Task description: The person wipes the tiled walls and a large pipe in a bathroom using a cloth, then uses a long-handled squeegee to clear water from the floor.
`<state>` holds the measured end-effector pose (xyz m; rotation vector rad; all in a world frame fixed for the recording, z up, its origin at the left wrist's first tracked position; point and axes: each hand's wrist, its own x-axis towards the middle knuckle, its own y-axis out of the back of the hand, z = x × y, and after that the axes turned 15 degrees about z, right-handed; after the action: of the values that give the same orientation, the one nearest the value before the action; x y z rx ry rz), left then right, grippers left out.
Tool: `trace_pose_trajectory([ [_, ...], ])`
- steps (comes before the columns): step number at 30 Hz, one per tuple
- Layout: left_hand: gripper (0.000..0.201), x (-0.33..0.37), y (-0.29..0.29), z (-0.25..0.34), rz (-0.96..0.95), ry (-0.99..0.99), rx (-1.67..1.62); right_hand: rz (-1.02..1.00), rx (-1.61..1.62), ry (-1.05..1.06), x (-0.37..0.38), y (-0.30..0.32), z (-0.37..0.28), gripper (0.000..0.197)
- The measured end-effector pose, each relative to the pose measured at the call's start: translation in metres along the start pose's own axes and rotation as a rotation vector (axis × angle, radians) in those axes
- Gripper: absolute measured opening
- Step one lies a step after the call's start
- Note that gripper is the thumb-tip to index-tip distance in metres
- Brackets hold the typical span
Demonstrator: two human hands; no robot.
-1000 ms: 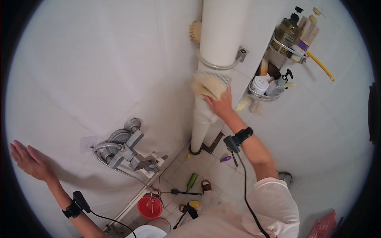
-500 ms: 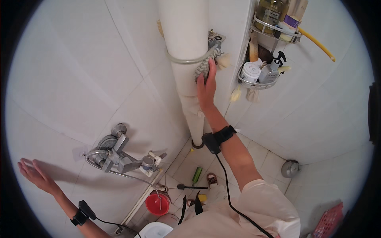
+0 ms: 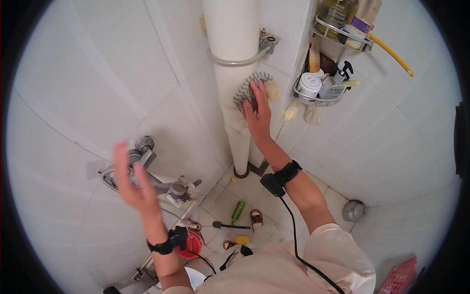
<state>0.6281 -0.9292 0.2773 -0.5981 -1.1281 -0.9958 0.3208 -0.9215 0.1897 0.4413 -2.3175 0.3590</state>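
My right hand (image 3: 260,111) grips a grey-and-white zigzag-patterned cloth (image 3: 259,77) at the right side of a thick white pipe (image 3: 231,29) in the corner. Part of the cloth lies under my fingers, just below the bracket ring (image 3: 230,62) round the pipe. Raised at the left, my left hand (image 3: 134,188) is blurred, its fingers stretched out and nothing in them. It hides part of the chrome shower mixer (image 3: 161,187) on the wall.
Two wire corner shelves (image 3: 320,102) with bottles and jars stand right of the pipe. A yellow stick (image 3: 391,53) juts from the upper one. On the floor are a red bucket (image 3: 191,245), a green bottle (image 3: 238,211), a black brush (image 3: 230,225) and a metal pot (image 3: 353,210).
My left hand has swung right from the far left wall to in front of the mixer. My right hand and the cloth have slid down the pipe, below the bracket ring.
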Motion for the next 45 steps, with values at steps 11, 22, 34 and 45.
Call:
trace_pose_trajectory([
  [11, 0.029, -0.127, -0.101, -0.02, -0.417, 0.611, -0.344, 0.034, -0.019, -0.222, 0.002, 0.011, 0.028, 0.046],
  [22, 0.037, -0.204, -0.148, 0.018, -0.747, 1.485, -1.033, -0.043, 0.753, -1.371, -0.037, 0.066, -0.02, 0.04],
  [34, 0.048, -0.181, -0.163, -0.024, 0.36, 2.064, -1.336, -0.275, -0.099, -0.386, -0.006, 0.079, 0.016, 0.037],
  [45, 0.073, -0.197, -0.277, 0.014, 0.009, 0.707, -0.423, 0.097, 0.403, -0.584, 0.06, -0.034, 0.041, 0.059],
])
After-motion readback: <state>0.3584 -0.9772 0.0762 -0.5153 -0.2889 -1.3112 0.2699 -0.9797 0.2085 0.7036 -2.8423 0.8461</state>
